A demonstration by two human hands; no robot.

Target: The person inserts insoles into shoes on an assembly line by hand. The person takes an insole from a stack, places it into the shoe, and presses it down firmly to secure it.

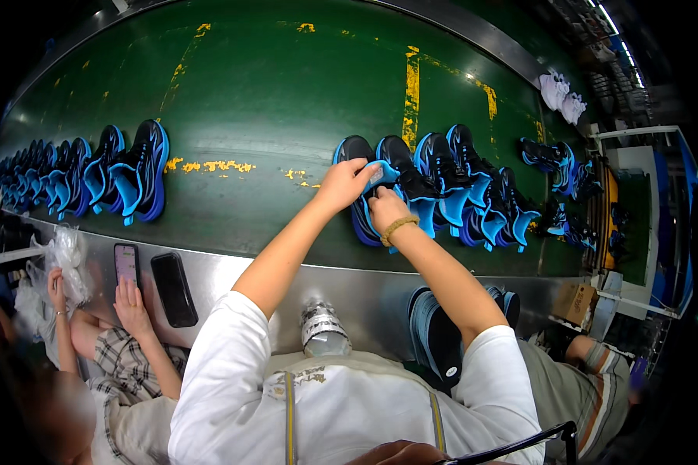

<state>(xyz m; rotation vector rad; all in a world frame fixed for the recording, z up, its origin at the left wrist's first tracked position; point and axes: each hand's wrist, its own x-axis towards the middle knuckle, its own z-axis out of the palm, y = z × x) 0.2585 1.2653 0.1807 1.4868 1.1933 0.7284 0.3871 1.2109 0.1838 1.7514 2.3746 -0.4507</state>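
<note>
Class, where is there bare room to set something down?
Free: the green belt between the left shoe row and the left hand, and beyond, toward the far metal edge. Crowded: that row, and the shoes around the right hand.

Soft sheen is spread across the green table (279, 85), glare is thrown off its near metal edge (217, 270)! Far right, strip lights (609, 19) are picked out against gloom; straight lines are bent, the rim is blackened, a head (54, 411) near left is blurred.
</note>
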